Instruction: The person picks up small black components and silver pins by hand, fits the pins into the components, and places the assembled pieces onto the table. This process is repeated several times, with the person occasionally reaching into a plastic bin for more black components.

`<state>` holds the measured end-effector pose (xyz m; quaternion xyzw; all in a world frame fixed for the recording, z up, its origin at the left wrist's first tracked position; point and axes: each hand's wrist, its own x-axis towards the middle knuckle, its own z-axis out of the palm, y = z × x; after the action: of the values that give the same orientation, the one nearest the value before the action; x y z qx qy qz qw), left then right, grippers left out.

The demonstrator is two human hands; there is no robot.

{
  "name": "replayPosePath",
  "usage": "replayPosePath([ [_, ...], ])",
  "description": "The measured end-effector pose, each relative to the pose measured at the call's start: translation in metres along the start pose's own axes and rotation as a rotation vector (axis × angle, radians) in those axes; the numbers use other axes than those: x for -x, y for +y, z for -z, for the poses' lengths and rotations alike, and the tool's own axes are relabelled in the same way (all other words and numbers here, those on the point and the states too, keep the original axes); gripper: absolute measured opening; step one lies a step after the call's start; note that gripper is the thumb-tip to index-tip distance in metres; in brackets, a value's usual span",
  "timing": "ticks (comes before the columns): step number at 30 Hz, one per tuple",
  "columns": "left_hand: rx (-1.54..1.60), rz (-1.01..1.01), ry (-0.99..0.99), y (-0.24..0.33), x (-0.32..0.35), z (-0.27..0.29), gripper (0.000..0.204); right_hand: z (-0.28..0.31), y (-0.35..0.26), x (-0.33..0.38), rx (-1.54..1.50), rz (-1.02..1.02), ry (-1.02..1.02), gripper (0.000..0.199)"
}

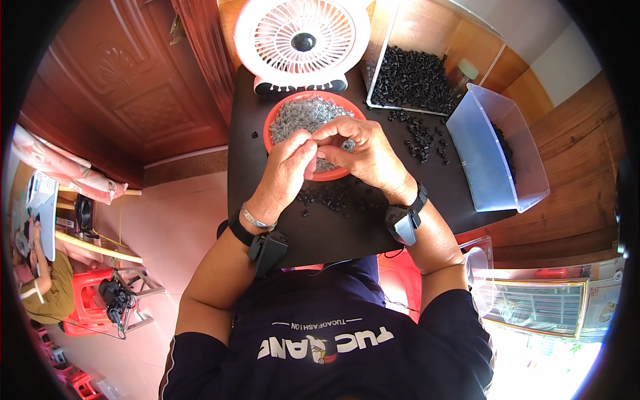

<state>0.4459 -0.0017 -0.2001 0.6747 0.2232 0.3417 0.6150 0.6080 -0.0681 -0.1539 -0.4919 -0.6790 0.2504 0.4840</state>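
Observation:
My left hand (291, 161) and my right hand (365, 151) meet fingertip to fingertip over a red round bowl (272, 119). Both are closed in a pinch; whatever sits between the fingertips is too small or hidden to name. Heaped in the bowl are many small silvery metal pieces (300, 115). Below my hands, small black parts (327, 199) lie scattered on the dark tabletop (313, 233). More loose black parts (421, 137) are spread to the right of the bowl.
A white fan (303, 41) stands behind the bowl. At the back right, a clear bin (437, 110) holds a heap of black parts and a small jar (462, 73). A translucent blue bin (490, 160) leans at the table's right edge. Another person (50, 283) sits far left.

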Motion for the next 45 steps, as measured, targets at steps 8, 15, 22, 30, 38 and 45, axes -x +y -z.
replayPosePath([
  [8, 0.577, 0.174, -0.051, 0.007, -0.001, 0.012, 0.022, 0.021, 0.013, 0.000, 0.602, 0.051, -0.061, 0.018],
  [15, 0.733, 0.186, -0.094, 0.004, -0.004, 0.010, 0.023, 0.008, 0.030, 0.002, 0.911, 0.058, -0.128, 0.012],
  [22, 0.439, 0.145, 0.017, 0.005, -0.005, 0.009, 0.022, 0.011, 0.025, -0.002, 0.756, 0.066, 0.061, 0.015],
  [30, 0.180, 0.084, 0.021, 0.003, -0.003, 0.002, 0.024, -0.006, 0.004, 0.003, 0.245, 0.197, 0.103, 0.019],
  [38, 0.198, 0.071, -0.019, 0.011, 0.000, 0.001, 0.022, -0.007, 0.008, 0.002, 0.093, 0.165, 0.060, 0.026],
  [45, 0.253, 0.061, -0.049, 0.004, -0.003, 0.001, 0.016, -0.007, 0.009, 0.003, 0.228, 0.164, 0.098, 0.024],
])
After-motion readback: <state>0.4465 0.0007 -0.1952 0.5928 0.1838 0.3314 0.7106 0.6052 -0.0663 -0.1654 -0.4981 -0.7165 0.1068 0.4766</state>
